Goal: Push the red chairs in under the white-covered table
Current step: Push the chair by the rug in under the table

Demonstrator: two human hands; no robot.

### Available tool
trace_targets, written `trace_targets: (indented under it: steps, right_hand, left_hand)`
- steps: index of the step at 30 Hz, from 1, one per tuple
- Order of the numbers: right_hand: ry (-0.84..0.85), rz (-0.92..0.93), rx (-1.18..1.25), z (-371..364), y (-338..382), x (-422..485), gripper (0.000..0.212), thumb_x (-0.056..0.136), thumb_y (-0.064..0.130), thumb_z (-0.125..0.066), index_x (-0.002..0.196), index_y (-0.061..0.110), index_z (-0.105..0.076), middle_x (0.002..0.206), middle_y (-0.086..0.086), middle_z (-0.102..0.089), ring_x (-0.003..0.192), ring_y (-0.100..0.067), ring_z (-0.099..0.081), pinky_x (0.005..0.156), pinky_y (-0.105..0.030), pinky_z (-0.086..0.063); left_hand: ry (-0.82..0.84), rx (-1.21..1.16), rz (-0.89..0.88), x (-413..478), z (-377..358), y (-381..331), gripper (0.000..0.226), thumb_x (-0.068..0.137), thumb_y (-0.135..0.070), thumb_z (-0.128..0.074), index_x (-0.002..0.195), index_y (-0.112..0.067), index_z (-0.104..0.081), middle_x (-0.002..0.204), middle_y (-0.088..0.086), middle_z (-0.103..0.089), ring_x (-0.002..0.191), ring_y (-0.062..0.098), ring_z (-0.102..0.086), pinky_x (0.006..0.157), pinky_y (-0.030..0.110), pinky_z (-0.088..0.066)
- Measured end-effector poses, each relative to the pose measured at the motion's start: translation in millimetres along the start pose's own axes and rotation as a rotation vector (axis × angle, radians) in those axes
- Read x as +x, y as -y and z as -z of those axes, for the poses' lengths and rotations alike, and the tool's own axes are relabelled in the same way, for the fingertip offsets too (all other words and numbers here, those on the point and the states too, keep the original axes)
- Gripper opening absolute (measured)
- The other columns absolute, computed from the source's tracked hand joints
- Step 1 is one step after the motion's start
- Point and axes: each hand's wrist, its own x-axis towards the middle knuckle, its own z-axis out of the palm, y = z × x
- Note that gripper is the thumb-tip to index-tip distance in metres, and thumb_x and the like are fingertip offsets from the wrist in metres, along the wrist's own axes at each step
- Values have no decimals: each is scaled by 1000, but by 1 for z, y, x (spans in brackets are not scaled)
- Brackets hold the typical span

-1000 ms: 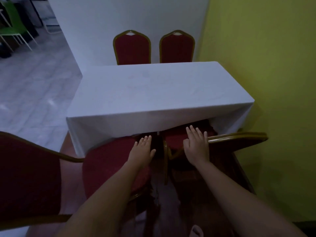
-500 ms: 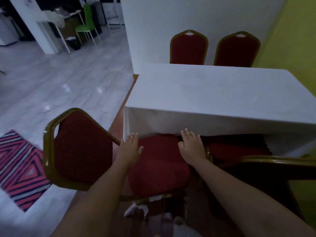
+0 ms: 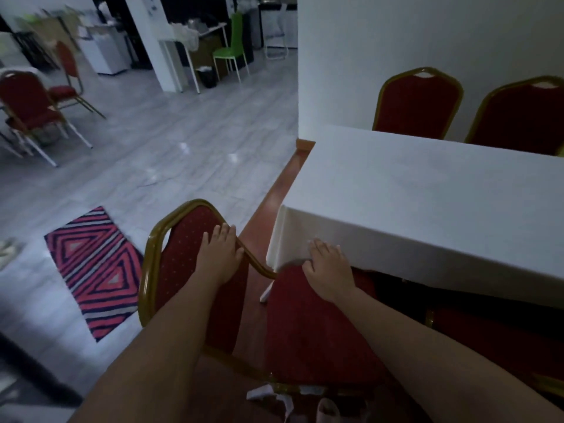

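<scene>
Left hand (image 3: 220,254) rests flat, grip released, on the gold-framed red padded chair (image 3: 189,264); right hand (image 3: 329,270), fingers spread, presses its seat beside the white-clothed bench (image 3: 427,203).

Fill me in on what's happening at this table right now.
A person is tucking red chairs under the white-covered table. The left hand rests on the backrest of the near chair, which stands turned sideways to the table. The right hand lies flat on that chair's seat, right at the tablecloth's edge. The seat's front is just under the cloth; most of it sticks out. Two more red chairs stand at the far side.
</scene>
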Motion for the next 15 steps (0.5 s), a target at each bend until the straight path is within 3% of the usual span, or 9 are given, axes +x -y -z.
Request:
trace_targets:
  steps: [4,9,15]
  right_hand:
    - [9,112,9,-14,43,16,63,88,37,-29,144,9,-35,153,-10,-32,139,-26,-31,115,-45,-15]
    - [12,197,27,-39,99,22,76,81,46,-13,144,11,-36,152,-8,-35,138,-23,-31,115,-44,-15]
    - [-5,67,89,-67,155,38,73,86,53,-16,147,16,-30,156,-3,-27,142,-20,-23,117,-44,-9]
  left_hand:
    - [-41,64,-3,20,16,26,62,99,-38,-32,150,-9,-11,158,12,-12,146,27,-8,116,48,-5]
    - [-66,107,-9,39,33,71,63,98,-38,-34,150,-9,-13,158,11,-15,145,27,-10,116,49,-5]
    - [-9,78,-159,75,39,130,60,100,-38,-31,150,-10,-14,158,11,-15,146,24,-8,118,47,-5]
